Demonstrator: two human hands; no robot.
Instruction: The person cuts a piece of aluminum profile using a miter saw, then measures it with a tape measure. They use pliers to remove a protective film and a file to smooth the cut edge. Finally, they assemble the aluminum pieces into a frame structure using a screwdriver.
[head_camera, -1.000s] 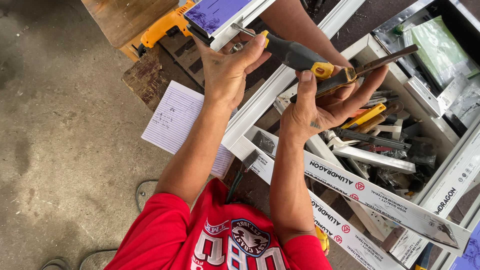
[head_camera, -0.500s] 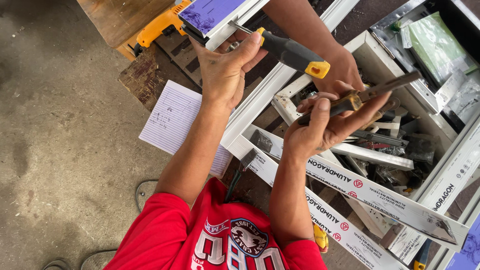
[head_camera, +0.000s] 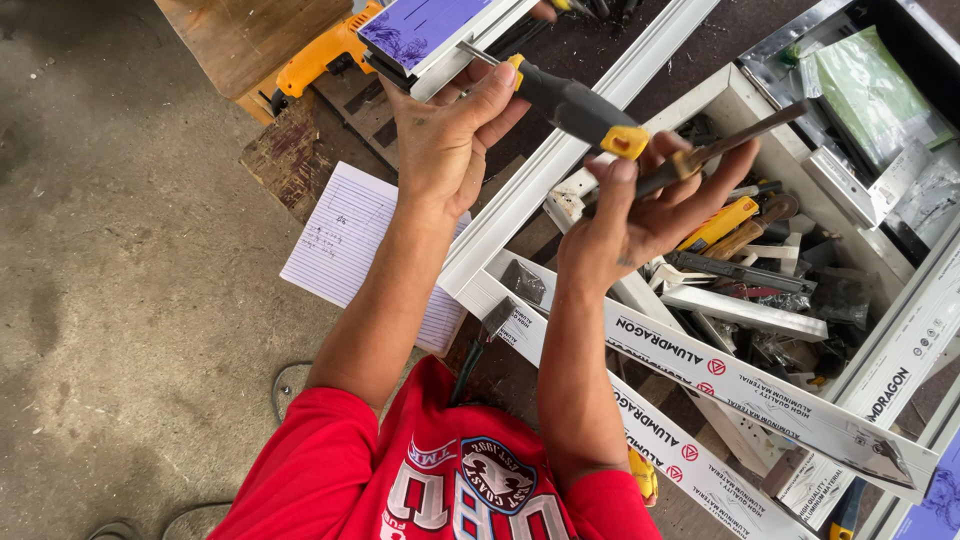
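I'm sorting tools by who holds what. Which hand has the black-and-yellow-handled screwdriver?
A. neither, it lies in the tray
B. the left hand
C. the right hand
B: the left hand wraps the screwdriver by its black-and-yellow handle, while the right hand holds a chisel instead.

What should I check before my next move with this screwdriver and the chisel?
1. Left hand grip on the screwdriver: fingers wrap the black and yellow handle, ok.
2. Right hand grip on the chisel: pinched only between thumb and fingers, not ok.
3. Screwdriver tip seated: it meets the blue-topped white frame piece, but the contact is hidden, cannot tell.
4. Chisel edge away from fingers: the blade points outward over the box of tools, ok.
5. Lined notepad out of the way: flat beside the left forearm, ok.
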